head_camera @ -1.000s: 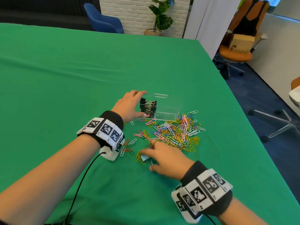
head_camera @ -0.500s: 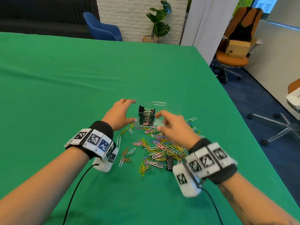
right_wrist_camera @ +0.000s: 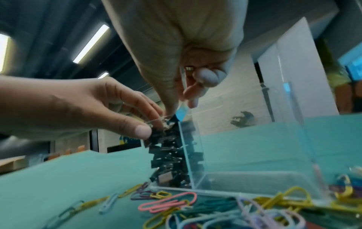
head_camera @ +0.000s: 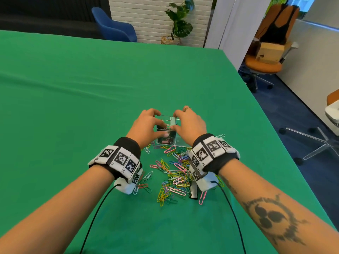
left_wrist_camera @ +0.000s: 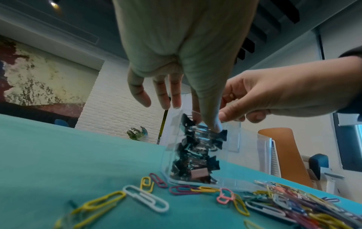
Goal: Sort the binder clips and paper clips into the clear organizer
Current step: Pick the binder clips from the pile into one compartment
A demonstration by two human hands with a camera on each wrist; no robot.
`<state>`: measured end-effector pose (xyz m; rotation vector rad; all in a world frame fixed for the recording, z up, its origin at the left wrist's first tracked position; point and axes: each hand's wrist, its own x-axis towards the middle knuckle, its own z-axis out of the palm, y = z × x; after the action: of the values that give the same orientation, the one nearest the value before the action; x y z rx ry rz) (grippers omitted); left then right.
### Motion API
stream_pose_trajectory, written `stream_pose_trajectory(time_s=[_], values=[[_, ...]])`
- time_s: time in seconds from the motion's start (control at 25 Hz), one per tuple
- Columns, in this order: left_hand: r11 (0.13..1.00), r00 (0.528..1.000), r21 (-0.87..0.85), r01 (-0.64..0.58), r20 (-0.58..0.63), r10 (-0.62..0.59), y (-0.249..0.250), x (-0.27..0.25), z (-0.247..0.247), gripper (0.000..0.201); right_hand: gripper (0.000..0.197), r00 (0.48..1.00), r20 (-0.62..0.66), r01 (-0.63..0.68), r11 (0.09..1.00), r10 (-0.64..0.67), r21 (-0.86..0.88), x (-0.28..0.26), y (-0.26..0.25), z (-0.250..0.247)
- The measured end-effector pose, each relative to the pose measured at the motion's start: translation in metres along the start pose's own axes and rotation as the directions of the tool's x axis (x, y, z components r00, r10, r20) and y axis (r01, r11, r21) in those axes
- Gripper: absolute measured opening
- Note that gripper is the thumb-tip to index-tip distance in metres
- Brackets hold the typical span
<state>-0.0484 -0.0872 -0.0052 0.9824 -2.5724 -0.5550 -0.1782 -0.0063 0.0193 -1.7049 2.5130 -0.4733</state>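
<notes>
Glossy clear plastic organizer (head_camera: 180, 142); matt cloth (head_camera: 91, 88).

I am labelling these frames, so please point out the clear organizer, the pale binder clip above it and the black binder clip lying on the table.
clear organizer (head_camera: 181, 142): head view, front wall of the right compartment.
pale binder clip (head_camera: 173, 121): head view, its flat body.
black binder clip (head_camera: 193, 191): head view, middle of its body.

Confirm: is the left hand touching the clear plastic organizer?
Touching. Head view: the left hand curls fingers over the clear plastic organizer's far rim, thumb against its near wall. Right wrist view shows the thumb tip pressed flat there.
</notes>
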Motion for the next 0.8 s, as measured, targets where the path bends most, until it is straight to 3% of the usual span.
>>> stream_pose_trajectory(time_s=[0.12, 0.24, 0.4, 0.48, 0.6, 0.68, 0.8], values=[[0.999, 1.000, 0.021, -0.030, -0.007, 0.031, 0.001, -0.003, 0.001, 0.034, 0.035, 0.997, -0.014, 0.074, 0.997, -0.074, -0.035, -0.005, -0.001, 0.000], [0.998, 0.999, 0.048, -0.045, -0.002, 0.045, 0.003, -0.002, 0.000, 0.041, 0.028, 0.995, 0.058, 0.090, 0.991, -0.085, -0.095, -0.008, 0.000, -0.004], [0.991, 0.997, 0.125, -0.045, 0.061, 0.038, 0.003, -0.002, -0.003, 0.043, 0.028, 1.000, 0.022, 0.002, 0.998, -0.004, 0.064, -0.027, 0.019, -0.030], [0.989, 0.996, 0.139, -0.048, 0.084, 0.037, 0.005, -0.002, -0.002, 0.044, 0.026, 0.987, 0.163, -0.013, 1.000, 0.009, 0.023, -0.053, 0.033, -0.040], [0.994, 0.998, 0.101, -0.043, 0.044, 0.039, 0.011, -0.002, 0.003, 0.045, 0.045, 0.866, 0.494, -0.013, 0.991, 0.077, -0.132, -0.102, 0.037, -0.028], [0.999, 1.000, 0.047, -0.019, -0.015, 0.019, 0.015, -0.003, 0.003, 0.048, 0.053, 0.851, 0.509, -0.049, 0.985, 0.129, -0.167, -0.122, 0.028, -0.011], [1.000, 1.000, 0.024, -0.006, -0.023, 0.007, 0.017, -0.003, 0.001, 0.055, 0.053, 0.897, 0.422, -0.058, 0.983, 0.128, -0.176, -0.134, 0.014, 0.006]])
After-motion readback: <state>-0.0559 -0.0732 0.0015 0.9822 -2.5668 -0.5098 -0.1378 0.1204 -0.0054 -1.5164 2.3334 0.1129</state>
